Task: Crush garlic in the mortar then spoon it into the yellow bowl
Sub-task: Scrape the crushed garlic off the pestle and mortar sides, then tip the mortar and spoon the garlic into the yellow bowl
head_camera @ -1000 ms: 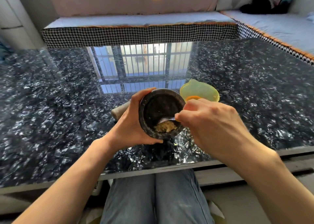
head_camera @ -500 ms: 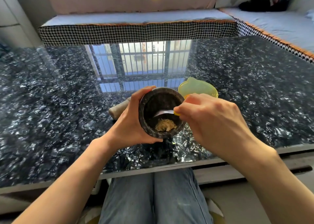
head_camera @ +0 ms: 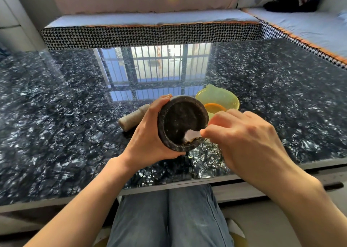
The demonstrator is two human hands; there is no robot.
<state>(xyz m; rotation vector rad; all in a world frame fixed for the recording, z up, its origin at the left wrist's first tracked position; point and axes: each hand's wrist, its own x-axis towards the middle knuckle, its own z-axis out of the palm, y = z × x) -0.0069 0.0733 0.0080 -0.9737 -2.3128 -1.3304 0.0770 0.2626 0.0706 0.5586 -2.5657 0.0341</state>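
Note:
My left hand [head_camera: 150, 136] grips the dark stone mortar [head_camera: 181, 122] by its left side and holds it tilted toward me. A little crushed garlic [head_camera: 194, 139] shows at the mortar's lower rim. My right hand [head_camera: 242, 139] pinches a white spoon [head_camera: 191, 134], whose bowl lies inside the mortar at that low edge. The yellow bowl [head_camera: 217, 98] stands just behind and right of the mortar, with something orange in its bottom. The pale stone pestle [head_camera: 134, 117] lies on the table behind my left hand.
The glossy black marbled table [head_camera: 65, 124] reflects a barred window. Its near edge runs just below my wrists, and my knees in jeans show beneath. A houndstooth-edged bench [head_camera: 150, 33] borders the far and right sides.
The mortar has tipped further toward me, hiding most of the garlic. The spoon has dropped from the middle of the mortar to its lower rim.

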